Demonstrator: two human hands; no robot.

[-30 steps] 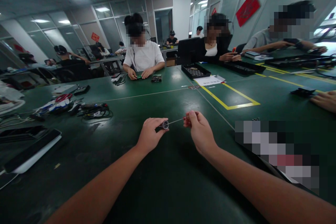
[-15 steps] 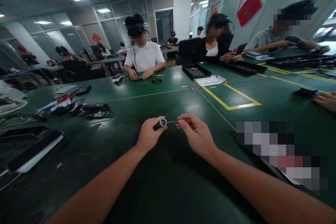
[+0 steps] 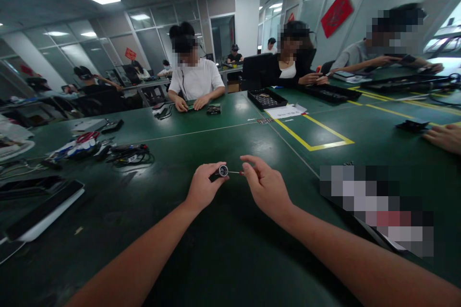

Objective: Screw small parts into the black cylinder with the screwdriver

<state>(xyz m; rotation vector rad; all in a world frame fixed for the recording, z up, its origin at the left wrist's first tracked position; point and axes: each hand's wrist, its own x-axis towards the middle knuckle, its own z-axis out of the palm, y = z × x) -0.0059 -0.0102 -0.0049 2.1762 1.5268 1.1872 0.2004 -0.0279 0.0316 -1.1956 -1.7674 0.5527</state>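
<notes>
Between the fingers and thumb of my left hand is a short black cylinder with a silver-rimmed round end facing me; its exact kind I cannot make out. My right hand is closed on a thin screwdriver, whose red handle shows at the thumb. The index finger of that hand is lifted off the handle. The metal shaft points left and its tip meets the cylinder's side. Both hands are above the green table.
Cable bundles and a black-and-white device lie to the left. Black parts trays and a white paper sheet are farther off. Opposite sits a person in white; another person's hand rests at right.
My right index finger has lifted and the right hand's grip has loosened, baring more of the red handle. The cylinder has turned slightly in my left hand.
</notes>
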